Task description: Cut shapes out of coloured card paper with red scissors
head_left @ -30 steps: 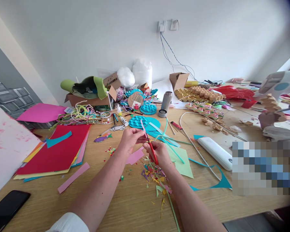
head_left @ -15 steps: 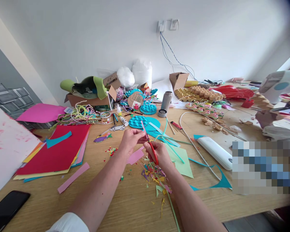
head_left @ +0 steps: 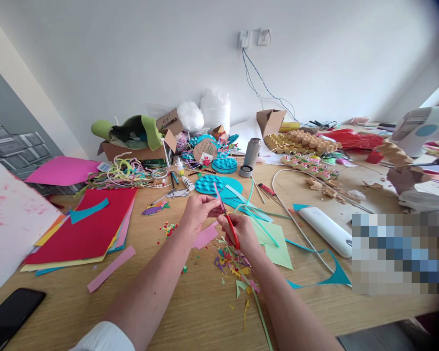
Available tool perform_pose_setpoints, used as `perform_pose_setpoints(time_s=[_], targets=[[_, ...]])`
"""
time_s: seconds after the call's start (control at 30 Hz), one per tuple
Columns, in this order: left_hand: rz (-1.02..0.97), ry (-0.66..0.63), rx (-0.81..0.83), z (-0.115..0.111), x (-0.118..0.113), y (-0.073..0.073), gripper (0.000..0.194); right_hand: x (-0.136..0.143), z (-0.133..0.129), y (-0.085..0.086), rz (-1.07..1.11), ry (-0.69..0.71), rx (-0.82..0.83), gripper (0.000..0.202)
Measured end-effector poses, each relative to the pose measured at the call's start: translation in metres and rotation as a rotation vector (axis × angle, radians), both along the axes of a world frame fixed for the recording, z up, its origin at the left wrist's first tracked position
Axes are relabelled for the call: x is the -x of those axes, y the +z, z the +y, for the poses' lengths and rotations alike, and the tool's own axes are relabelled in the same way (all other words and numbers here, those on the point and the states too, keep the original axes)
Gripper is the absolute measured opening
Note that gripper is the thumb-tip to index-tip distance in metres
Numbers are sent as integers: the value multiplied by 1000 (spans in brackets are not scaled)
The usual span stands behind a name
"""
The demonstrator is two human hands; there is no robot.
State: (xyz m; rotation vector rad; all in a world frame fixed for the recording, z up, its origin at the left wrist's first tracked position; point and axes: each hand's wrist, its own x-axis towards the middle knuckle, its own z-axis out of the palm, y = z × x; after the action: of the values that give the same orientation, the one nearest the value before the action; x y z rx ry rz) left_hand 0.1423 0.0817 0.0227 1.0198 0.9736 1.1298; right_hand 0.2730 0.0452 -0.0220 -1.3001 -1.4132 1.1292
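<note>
My left hand [head_left: 201,209] pinches a narrow pink paper strip [head_left: 216,189], whose tip points up past the fingertips. My right hand [head_left: 241,233] is closed around red-handled scissors [head_left: 235,238]; their blades reach up to the strip at the left fingers. Fingers partly hide where blades and paper meet. Under the hands lies a wider pink paper piece [head_left: 205,236], with colourful paper scraps [head_left: 229,263] spread toward me. A light green sheet [head_left: 278,251] rests just right of the right hand.
Left are stacked coloured sheets [head_left: 84,229], a loose pink strip [head_left: 111,269] and a phone [head_left: 14,314]. Ahead stand blue paper discs [head_left: 232,189] and a steel flask [head_left: 252,153]. A white device [head_left: 325,231], a curved cord [head_left: 300,226] and blue offcuts [head_left: 334,273] lie right.
</note>
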Motion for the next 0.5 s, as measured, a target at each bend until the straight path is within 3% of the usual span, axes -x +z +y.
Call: perform_pose_setpoints(time_s=[0.5], targets=[[17, -2, 2, -1, -2, 1, 17, 0, -1, 2, -4, 6, 14, 49]])
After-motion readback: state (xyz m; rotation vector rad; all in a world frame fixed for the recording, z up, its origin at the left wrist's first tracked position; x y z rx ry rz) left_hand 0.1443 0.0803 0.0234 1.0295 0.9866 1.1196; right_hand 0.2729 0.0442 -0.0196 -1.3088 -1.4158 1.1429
